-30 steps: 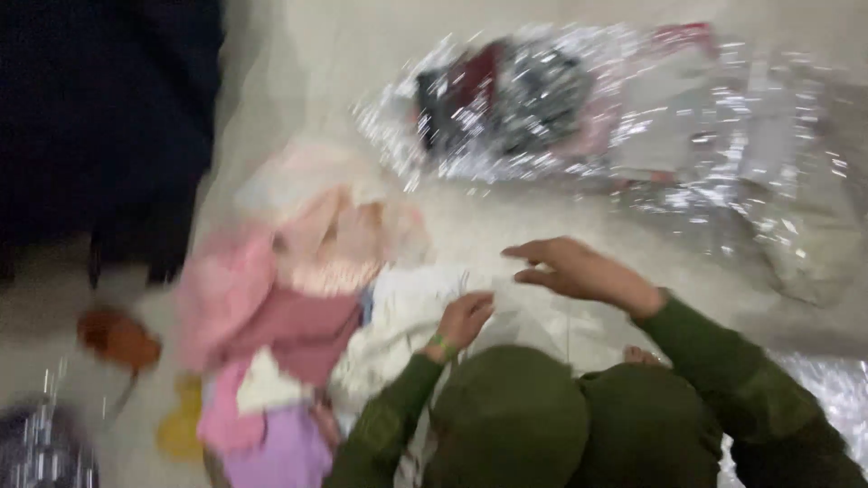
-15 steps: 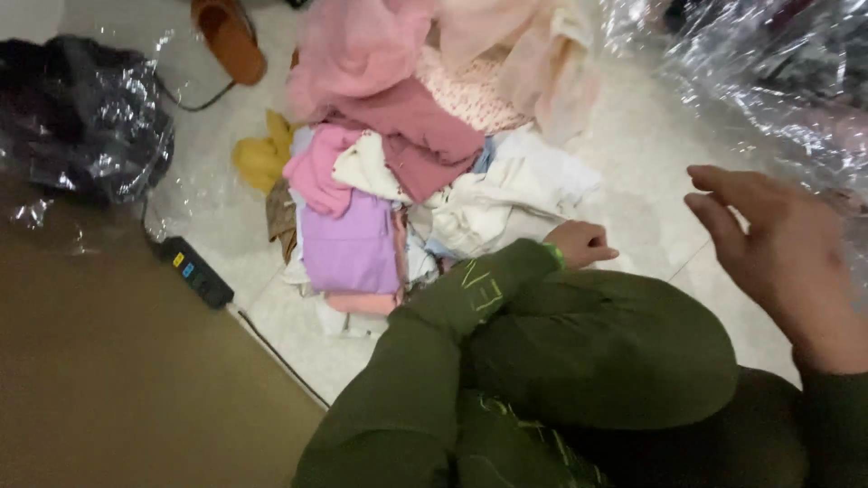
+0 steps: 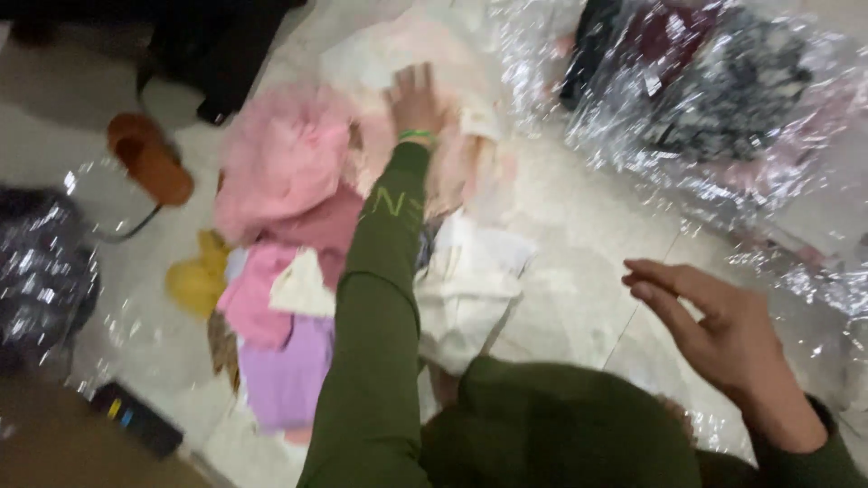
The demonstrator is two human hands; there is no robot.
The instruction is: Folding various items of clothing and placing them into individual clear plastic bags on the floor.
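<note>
Pale peach cloth garment [image 3: 452,68] atop the clothes pile lies under the flat left hand [image 3: 418,95]; right hand [image 3: 723,330] hovers open, empty.

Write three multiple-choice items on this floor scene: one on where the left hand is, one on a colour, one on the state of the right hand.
1. Where is the left hand?
A. on the pale peach garment at the far end of the clothes pile
B. on the orange slipper
C. inside the clear plastic bag

2. What colour is the sleeve on the outstretched arm?
A. white
B. dark green
C. red

3. How is the right hand?
A. closed on a shirt
B. flat on the floor
C. open and holding nothing

Answers: 1 A, the palm lies on the peach cloth, away from the orange slipper and the clear plastic bag. 2 B, the sleeve is dark green. 3 C, the fingers are spread and nothing is in them.
</note>
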